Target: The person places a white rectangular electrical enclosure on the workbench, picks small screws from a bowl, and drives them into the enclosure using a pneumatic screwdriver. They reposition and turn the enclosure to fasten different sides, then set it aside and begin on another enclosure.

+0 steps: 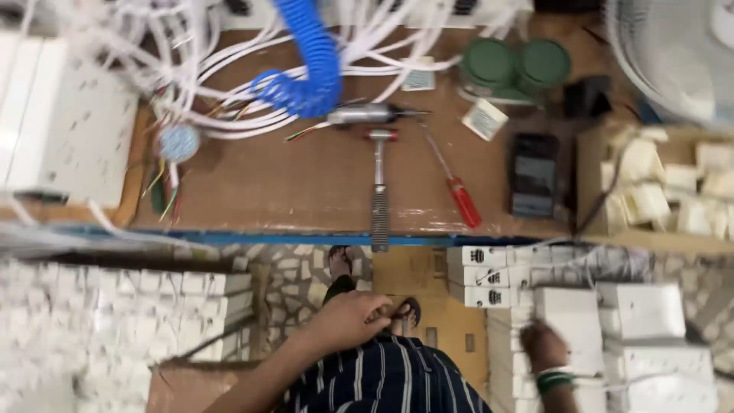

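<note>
The right hand (544, 346) reaches blurred onto stacked white boxes (641, 310), grip unclear; the left hand (352, 320) hangs loosely curled, holding nothing, tools untouched on the surface (306, 191).

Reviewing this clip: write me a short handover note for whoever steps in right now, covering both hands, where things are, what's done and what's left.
Left hand: loosely curled over the lap, above the striped garment; holds nothing that shows.
Right hand: blurred, down on the stacked white boxes at the right; grip cannot be told.
On the bench: hammer, red-handled screwdriver, and a pneumatic driver on a blue coiled hose, all lying untouched. White cabled units are heaped at the bench's back edge, more white boxes at lower left.
Done: nothing shows as finished work in hand.
Left: no tool picked up yet; no box on the bench.
</note>
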